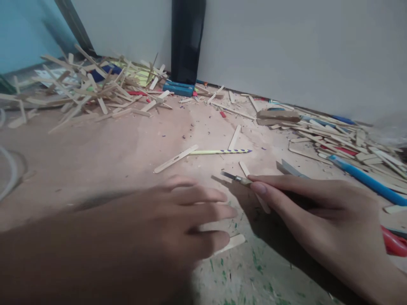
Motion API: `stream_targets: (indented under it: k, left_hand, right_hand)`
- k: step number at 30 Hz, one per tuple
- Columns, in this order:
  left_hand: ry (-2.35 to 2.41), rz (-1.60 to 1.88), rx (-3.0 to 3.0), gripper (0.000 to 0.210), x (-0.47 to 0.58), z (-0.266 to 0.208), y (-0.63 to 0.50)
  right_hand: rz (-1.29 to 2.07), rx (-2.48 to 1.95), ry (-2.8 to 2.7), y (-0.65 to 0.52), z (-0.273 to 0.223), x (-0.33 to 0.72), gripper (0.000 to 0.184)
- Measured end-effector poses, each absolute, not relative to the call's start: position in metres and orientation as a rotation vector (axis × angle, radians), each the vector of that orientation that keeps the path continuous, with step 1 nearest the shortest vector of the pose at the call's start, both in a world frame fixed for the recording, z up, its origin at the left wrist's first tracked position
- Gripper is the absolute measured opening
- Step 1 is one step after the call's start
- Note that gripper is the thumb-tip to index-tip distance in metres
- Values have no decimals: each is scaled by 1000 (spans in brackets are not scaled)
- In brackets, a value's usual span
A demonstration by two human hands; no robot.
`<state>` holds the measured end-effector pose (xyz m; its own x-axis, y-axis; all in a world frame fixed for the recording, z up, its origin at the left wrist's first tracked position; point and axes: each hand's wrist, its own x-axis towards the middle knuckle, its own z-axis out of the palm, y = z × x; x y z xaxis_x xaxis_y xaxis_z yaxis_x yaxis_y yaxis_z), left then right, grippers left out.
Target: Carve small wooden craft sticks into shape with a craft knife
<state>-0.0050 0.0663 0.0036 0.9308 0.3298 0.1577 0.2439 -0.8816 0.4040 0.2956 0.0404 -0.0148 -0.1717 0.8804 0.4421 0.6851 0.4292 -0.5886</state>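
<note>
My right hand (321, 216) pinches a small craft knife (242, 180) with a metal collar; its blade points left, above the surface. Beneath the knife and the fingertips lies a wooden craft stick (244, 168), partly covered. My left hand (193, 224), a little blurred, reaches in from the left with its fingers stretched out and apart. Close by its thumb, another craft stick (234, 242) lies partly hidden; whether the thumb touches it I cannot tell. Beyond both hands are a yellow pencil (219, 151) with purple spots and a craft stick with a slot in it (176, 159).
Loose craft sticks pile up at the back left (104, 91), and more lie at the right (343, 140). A blue pen-like tool (365, 178) and a red object (394, 241) are on the right. A dark upright post (187, 42) stands against the pale wall (286, 51).
</note>
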Motion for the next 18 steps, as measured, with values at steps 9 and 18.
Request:
stream_targets:
  k: [9, 18]
  left_hand:
    - [476, 375, 2738, 45, -1, -3, 61]
    - [493, 492, 2797, 27, -4, -6, 69]
  right_hand:
    - [410, -1381, -1796, 45, -14, 288, 23]
    - [420, -1433, -1680, 45, -14, 291, 16]
